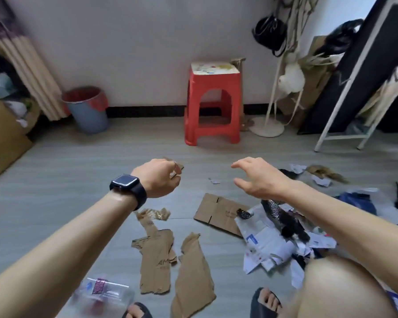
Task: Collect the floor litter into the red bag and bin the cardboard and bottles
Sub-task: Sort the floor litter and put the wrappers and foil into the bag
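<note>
Nearest, at the bottom edge: two toes-out dark sandals (265, 302) on the grey floor (67, 161), a bare knee (345, 290) at lower right. Just left of the sandals, a clear plastic bottle (101, 294) lying blurred beneath the left forearm. Between the feet and slightly farther, two long torn cardboard strips (194, 278) side by side, the left one topped by a ragged shred with tape. To the right, a heap of white mailers, paper and dark scraps (269, 237), spreading toward the blue and black litter at the right edge. Touching that heap on its left, a flattened cardboard box panel (216, 212).

Above these, both arms stretched forward over the floor. Left hand (159, 177), black watch (128, 185) on the wrist, fingers curled in around a small brown cardboard scrap (178, 169). Right hand (257, 177) spread wide, fingers and thumb apart, grasping nothing, raised above the litter. Between the hands, on the floor, a tiny paper bit (214, 180).

Farther back, a red plastic stool (213, 104) against the white wall. Left of it, well apart, a grey bin lined with the red bag (85, 106), standing beside a beige curtain. At far right, a white stand with a black handbag hung on it, and a leaning black panel in a white frame.
</note>
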A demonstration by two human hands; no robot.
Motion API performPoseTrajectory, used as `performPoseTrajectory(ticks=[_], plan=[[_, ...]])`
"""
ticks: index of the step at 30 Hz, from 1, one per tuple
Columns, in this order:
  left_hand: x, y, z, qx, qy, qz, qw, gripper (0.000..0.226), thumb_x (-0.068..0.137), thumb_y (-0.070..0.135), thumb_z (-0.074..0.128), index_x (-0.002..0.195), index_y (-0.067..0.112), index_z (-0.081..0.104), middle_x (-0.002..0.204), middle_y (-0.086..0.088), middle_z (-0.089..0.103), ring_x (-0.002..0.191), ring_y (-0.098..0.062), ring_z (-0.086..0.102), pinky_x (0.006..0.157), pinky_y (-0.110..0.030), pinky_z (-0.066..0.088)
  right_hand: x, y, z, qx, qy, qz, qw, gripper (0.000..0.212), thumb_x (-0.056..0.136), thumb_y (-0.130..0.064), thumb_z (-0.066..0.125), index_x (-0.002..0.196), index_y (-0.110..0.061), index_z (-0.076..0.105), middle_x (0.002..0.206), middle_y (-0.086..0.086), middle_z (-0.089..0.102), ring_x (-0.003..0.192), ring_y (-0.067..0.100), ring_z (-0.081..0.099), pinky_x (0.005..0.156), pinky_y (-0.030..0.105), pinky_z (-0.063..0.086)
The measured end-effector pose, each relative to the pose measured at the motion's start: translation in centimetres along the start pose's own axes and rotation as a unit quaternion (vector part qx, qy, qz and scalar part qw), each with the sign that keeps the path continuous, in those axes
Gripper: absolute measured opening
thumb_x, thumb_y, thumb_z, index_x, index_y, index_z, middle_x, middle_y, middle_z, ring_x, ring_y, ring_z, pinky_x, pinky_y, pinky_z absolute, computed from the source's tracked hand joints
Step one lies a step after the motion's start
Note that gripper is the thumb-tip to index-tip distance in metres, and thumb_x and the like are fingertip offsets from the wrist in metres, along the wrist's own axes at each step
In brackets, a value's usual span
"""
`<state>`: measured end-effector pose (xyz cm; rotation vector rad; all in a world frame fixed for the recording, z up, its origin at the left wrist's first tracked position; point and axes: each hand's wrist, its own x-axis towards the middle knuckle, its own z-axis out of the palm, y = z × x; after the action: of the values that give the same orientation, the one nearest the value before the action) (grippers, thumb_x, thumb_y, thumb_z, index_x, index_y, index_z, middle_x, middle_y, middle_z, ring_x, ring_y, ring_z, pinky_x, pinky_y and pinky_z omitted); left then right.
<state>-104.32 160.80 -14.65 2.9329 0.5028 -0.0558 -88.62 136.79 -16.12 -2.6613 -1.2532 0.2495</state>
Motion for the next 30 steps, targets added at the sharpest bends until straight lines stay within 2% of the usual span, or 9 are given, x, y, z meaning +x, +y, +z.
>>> performPoseTrajectory(ticks=[5, 10, 13, 17, 22, 24, 27, 29, 30], plan=[[4.7, 7.0, 7.1, -0.076, -0.075, 0.037, 0.994, 0.033, 0.096, 0.04, 0.049, 0.125, 0.03, 0.062, 0.127, 0.004, 0.064, 0.115, -0.018, 0.06, 0.093, -0.031, 0.05, -4.3, 8.6, 1.9, 0.083, 0.025, 0.117, 0.989, 0.048, 0.097, -0.039, 0.055, 0.141, -0.022, 0.05, 0.144, 0.0, 0.053, 0.132, 0.017, 0.048, 0.109, 0.033, 0.037], [5.5, 11.2, 17.0, -0.135, -0.172, 0.033, 0.975, 0.034, 0.093, 0.037, 0.053, 0.125, 0.028, 0.061, 0.126, 0.001, 0.065, 0.114, -0.018, 0.06, 0.095, -0.034, 0.051, -7.4, 14.8, 9.2, 0.185, 0.005, 0.218, 0.958, 0.047, 0.095, -0.036, 0.06, 0.139, -0.023, 0.053, 0.14, -0.003, 0.057, 0.126, 0.016, 0.054, 0.103, 0.031, 0.042], [5.2, 12.5, 22.5, -0.131, -0.223, 0.025, 0.966, 0.041, 0.092, 0.04, 0.055, 0.132, 0.03, 0.055, 0.135, 0.002, 0.058, 0.122, -0.017, 0.055, 0.098, -0.035, 0.049, -9.9, 17.4, 14.9, 0.233, -0.024, 0.285, 0.929, 0.045, 0.094, -0.031, 0.062, 0.138, -0.02, 0.055, 0.137, -0.002, 0.059, 0.125, 0.016, 0.055, 0.101, 0.029, 0.041], [4.9, 14.2, 28.7, -0.126, -0.278, 0.018, 0.952, 0.055, 0.093, 0.037, 0.057, 0.145, 0.034, 0.039, 0.147, -0.001, 0.042, 0.125, -0.021, 0.052, 0.101, -0.034, 0.046, -13.1, 20.9, 23.6, 0.212, -0.128, 0.366, 0.897, 0.05, 0.093, -0.034, 0.06, 0.14, -0.02, 0.05, 0.142, 0.002, 0.054, 0.127, 0.022, 0.054, 0.101, 0.033, 0.043], [6.1, 16.1, 35.9, -0.132, -0.34, 0.023, 0.931, 0.072, 0.092, 0.035, 0.061, 0.15, 0.049, 0.021, 0.151, -0.007, 0.034, 0.13, -0.026, 0.048, 0.106, -0.036, 0.044, -14.3, 22.9, 30.7, 0.144, -0.194, 0.425, 0.873, 0.061, 0.095, -0.035, 0.054, 0.151, -0.021, 0.034, 0.155, 0.001, 0.035, 0.137, 0.029, 0.037, 0.112, 0.033, 0.032], [6.6, 16.9, 38.2, -0.118, -0.346, 0.03, 0.93, 0.074, 0.092, 0.035, 0.061, 0.15, 0.051, 0.017, 0.151, -0.009, 0.031, 0.129, -0.028, 0.049, 0.103, -0.037, 0.046, -14.2, 23.3, 32.3, 0.117, -0.207, 0.427, 0.872, 0.068, 0.097, -0.038, 0.053, 0.155, -0.02, 0.024, 0.161, 0.002, 0.023, 0.141, 0.031, 0.03, 0.115, 0.035, 0.027], [7.4, 18.5, 41.0, -0.07, -0.328, 0.055, 0.94, 0.078, 0.094, 0.041, 0.059, 0.151, 0.053, 0.007, 0.142, -0.006, 0.034, 0.117, -0.029, 0.053, 0.088, -0.037, 0.051, -14.1, 23.6, 34.2, 0.077, -0.206, 0.425, 0.878, 0.08, 0.097, -0.049, 0.049, 0.159, -0.022, 0.008, 0.166, 0.002, 0.002, 0.145, 0.035, 0.019, 0.117, 0.039, 0.026], [7.8, 19.2, 42.4, -0.045, -0.326, 0.058, 0.943, 0.074, 0.093, 0.045, 0.058, 0.149, 0.053, 0.01, 0.137, -0.006, 0.034, 0.111, -0.029, 0.051, 0.077, -0.035, 0.048, -14.1, 23.7, 35.3, 0.081, -0.184, 0.43, 0.88, 0.082, 0.097, -0.054, 0.05, 0.16, -0.025, 0.006, 0.165, 0.003, -0.001, 0.145, 0.036, 0.018, 0.115, 0.041, 0.031], [8.0, 19.3, 42.7, -0.032, -0.324, 0.063, 0.943, 0.07, 0.093, 0.045, 0.058, 0.148, 0.05, 0.015, 0.135, -0.006, 0.034, 0.11, -0.029, 0.05, 0.072, -0.035, 0.045, -14.1, 23.8, 35.6, 0.096, -0.169, 0.434, 0.88, 0.081, 0.096, -0.053, 0.052, 0.159, -0.025, 0.01, 0.164, 0.004, 0.002, 0.143, 0.035, 0.023, 0.112, 0.041, 0.035]])
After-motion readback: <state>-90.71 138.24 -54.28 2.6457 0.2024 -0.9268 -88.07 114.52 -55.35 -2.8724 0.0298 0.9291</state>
